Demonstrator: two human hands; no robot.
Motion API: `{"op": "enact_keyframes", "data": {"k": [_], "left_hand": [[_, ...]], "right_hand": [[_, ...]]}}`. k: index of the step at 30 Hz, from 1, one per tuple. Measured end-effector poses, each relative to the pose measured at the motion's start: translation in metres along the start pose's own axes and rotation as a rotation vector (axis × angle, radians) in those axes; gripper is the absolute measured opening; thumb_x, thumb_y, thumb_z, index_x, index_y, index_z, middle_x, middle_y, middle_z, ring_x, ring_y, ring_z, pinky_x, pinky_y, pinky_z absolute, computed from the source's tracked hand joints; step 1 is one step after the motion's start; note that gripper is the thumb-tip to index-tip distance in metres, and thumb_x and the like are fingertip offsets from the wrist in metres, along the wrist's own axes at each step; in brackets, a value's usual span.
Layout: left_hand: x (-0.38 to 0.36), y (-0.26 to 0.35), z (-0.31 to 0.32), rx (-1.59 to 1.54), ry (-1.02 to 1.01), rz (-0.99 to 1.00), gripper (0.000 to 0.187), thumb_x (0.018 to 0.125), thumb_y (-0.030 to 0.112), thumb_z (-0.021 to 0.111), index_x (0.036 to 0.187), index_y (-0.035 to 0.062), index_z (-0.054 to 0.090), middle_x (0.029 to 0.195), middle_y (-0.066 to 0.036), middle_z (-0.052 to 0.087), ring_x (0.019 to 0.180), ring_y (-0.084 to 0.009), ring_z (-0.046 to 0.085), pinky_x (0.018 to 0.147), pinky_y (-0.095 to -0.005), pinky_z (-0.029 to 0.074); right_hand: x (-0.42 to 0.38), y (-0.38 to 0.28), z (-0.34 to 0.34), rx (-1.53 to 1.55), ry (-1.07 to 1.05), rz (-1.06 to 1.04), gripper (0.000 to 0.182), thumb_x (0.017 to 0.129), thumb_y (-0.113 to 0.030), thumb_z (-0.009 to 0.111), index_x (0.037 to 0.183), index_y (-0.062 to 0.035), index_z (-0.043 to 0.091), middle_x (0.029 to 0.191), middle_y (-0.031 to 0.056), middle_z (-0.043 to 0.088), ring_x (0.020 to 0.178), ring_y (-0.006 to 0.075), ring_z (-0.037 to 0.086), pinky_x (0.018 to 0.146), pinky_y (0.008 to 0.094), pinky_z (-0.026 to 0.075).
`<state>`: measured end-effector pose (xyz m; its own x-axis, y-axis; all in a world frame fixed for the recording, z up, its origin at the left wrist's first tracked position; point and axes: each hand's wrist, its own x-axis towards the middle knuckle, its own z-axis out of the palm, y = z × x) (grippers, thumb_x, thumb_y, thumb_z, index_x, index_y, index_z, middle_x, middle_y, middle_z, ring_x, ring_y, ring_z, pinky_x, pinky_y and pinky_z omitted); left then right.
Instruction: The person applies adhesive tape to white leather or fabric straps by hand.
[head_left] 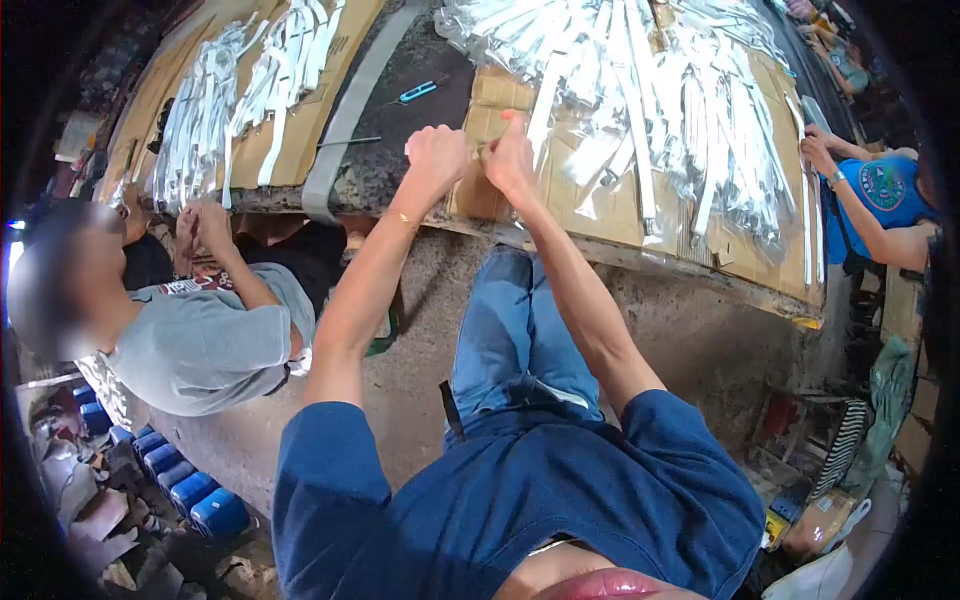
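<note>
My left hand is closed in a fist over the edge of the work table, beside a sheet of cardboard. Close to its right, my right hand is also closed, its thumb pointing up. Whatever the fingers of either hand hold, if anything, is hidden. Beyond the hands lies a small blue tool on the dark tabletop. A thin metal rod rests to the left of my left hand. Right of my right hand, white straps in clear plastic lie fanned out on cardboard.
More white straps lie on cardboard at the left. A grey band crosses the table. One person in a grey shirt sits at the left, another in a blue shirt works at the right. Several blue containers line the floor.
</note>
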<state>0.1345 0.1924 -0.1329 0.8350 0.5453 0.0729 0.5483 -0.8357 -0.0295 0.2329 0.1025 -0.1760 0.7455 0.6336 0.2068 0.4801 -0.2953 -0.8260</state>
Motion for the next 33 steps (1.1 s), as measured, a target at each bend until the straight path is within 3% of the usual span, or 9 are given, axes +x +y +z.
{"op": "enact_keyframes", "data": {"k": [3,9,11,16,18,22,26,28,33], "left_hand": [[0.014,0.007,0.006,0.069,-0.012,0.026,0.024,0.079,0.029,0.062,0.079,0.0094,0.075,0.084,-0.013,0.072,0.079,-0.0298,0.071,0.067,-0.0424,0.054],[0.004,0.02,-0.004,0.082,-0.221,-0.084,0.024,0.078,0.03,0.066,0.089,0.0102,0.074,0.093,-0.012,0.072,0.092,-0.0276,0.069,0.077,-0.0456,0.047],[0.001,0.021,0.0,0.127,-0.144,-0.077,0.029,0.078,0.033,0.067,0.095,0.0093,0.072,0.095,-0.011,0.071,0.095,-0.0274,0.067,0.081,-0.0466,0.045],[-0.026,0.02,0.014,0.108,0.242,0.009,0.036,0.079,0.034,0.07,0.101,0.0054,0.066,0.095,-0.009,0.067,0.096,-0.0263,0.063,0.087,-0.0459,0.043],[-0.05,0.028,0.018,-0.184,0.665,0.062,0.032,0.081,0.029,0.071,0.101,0.0037,0.063,0.092,-0.01,0.064,0.094,-0.0276,0.061,0.089,-0.0468,0.043],[-0.152,0.086,0.065,-0.978,0.044,-0.49,0.041,0.081,0.015,0.073,0.115,0.0017,0.055,0.111,-0.015,0.059,0.11,-0.0275,0.054,0.098,-0.0416,0.04],[-0.174,0.114,0.155,-1.453,0.238,-0.535,0.062,0.081,0.01,0.074,0.129,0.0046,0.035,0.123,-0.017,0.054,0.118,-0.0239,0.051,0.101,-0.036,0.041],[-0.173,0.119,0.149,-2.078,0.169,-0.547,0.061,0.085,0.002,0.069,0.132,0.005,0.031,0.119,-0.015,0.056,0.115,-0.0221,0.052,0.099,-0.0352,0.042],[-0.199,0.114,0.122,-1.964,0.034,-0.673,0.063,0.088,-0.005,0.062,0.139,0.0046,0.026,0.077,-0.008,0.06,0.077,-0.0178,0.062,0.078,-0.0293,0.051]], "right_hand": [[0.0,-0.006,-0.001,-0.018,-0.071,-0.014,0.06,0.073,0.0,0.065,0.126,0.0002,0.039,0.077,0.0249,0.066,0.081,0.045,0.064,0.075,0.0533,0.049],[-0.002,-0.01,-0.012,-0.29,-0.04,-0.105,0.071,0.068,-0.001,0.073,0.13,-0.0012,0.039,0.115,0.03,0.053,0.115,0.0405,0.05,0.087,0.0507,0.048],[0.006,-0.007,-0.019,-0.101,0.115,-0.306,0.057,0.073,-0.005,0.074,0.125,-0.0019,0.049,0.124,0.0255,0.047,0.119,0.0378,0.047,0.086,0.0478,0.048],[-0.033,-0.012,-0.099,0.24,0.179,-0.142,0.012,0.086,-0.006,0.066,0.095,-0.0046,0.072,0.112,0.0158,0.058,0.1,0.0297,0.06,0.077,0.0359,0.049],[-0.061,-0.002,-0.129,0.16,0.194,-0.156,0.013,0.086,-0.007,0.067,0.097,-0.0045,0.074,0.098,0.0136,0.063,0.086,0.0237,0.063,0.071,0.0308,0.049],[-0.105,0.021,-0.164,0.196,0.048,-0.028,0.015,0.087,-0.006,0.066,0.1,-0.0034,0.073,0.089,0.0102,0.064,0.078,0.0177,0.062,0.067,0.0271,0.048],[-0.131,0.037,-0.167,0.237,-0.104,0.042,0.016,0.087,0.0,0.064,0.101,-0.0021,0.072,0.083,0.0076,0.063,0.074,0.0105,0.057,0.066,0.023,0.045],[-0.138,0.044,-0.167,0.351,-0.126,0.039,0.018,0.087,0.001,0.064,0.103,-0.002,0.071,0.084,0.0073,0.064,0.074,0.0095,0.058,0.067,0.0234,0.046],[-0.144,0.048,-0.181,0.33,-0.134,0.065,0.031,0.086,0.001,0.065,0.117,-0.0038,0.064,0.084,0.0069,0.065,0.077,0.0106,0.059,0.071,0.0261,0.049]]}}
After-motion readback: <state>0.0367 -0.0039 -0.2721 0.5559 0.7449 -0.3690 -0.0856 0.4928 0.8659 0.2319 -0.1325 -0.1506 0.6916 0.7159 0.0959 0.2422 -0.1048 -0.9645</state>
